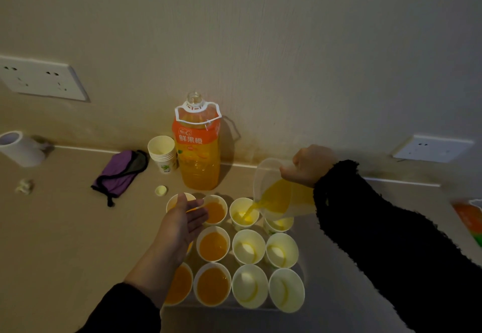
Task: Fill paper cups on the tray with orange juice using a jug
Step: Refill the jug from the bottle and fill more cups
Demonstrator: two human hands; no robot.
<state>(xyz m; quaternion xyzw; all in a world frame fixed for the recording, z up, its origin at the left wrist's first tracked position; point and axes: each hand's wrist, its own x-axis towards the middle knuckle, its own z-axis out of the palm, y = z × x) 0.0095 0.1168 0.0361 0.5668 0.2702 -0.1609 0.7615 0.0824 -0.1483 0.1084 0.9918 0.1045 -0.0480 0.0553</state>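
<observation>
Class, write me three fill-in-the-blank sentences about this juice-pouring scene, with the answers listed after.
1. The jug is held by the ____ hand.
2. The juice bottle stands with its cap ____.
3. The left hand hovers over the cups, palm open and holding ____.

Answers: right; off; nothing
</observation>
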